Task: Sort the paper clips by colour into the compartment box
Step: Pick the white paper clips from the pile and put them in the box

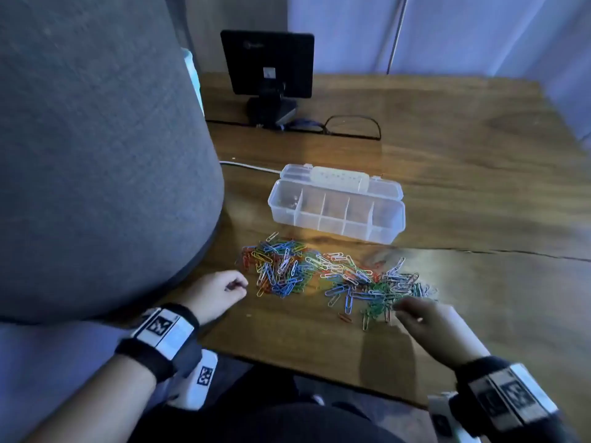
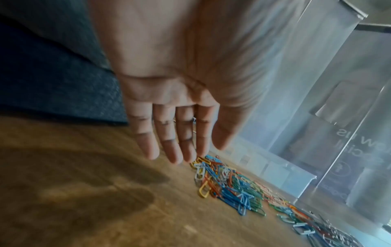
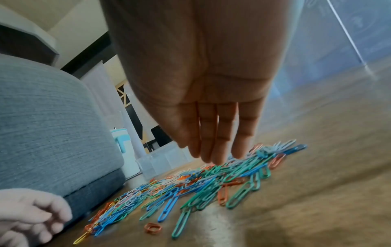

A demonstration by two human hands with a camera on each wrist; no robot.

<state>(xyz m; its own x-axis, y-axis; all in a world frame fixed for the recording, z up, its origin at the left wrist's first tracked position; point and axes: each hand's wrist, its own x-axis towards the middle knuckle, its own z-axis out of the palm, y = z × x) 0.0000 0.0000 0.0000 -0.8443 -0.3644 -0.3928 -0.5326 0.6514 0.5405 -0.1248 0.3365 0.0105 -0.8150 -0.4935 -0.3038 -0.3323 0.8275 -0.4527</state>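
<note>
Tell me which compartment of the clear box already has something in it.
The leftmost compartment of the compartment box: a few pale clips lie inside; the others look empty.

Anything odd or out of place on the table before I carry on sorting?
One orange paper clip lies apart at the near edge of the mixed-colour paper clip pile and looks bent into a short loop. A dark crack runs across the wooden tabletop. The clear plastic compartment box sits upright, lid open.

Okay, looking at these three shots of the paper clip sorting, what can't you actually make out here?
- What lies in the compartment box's leftmost compartment: head view, too small and dim.
- Whether the left hand holds a clip: head view hides the palm; the left wrist view is blurred.
- Whether the right hand touches the paper clips: motion blur in both views.
- The monitor's screen: only its back shows.
</note>
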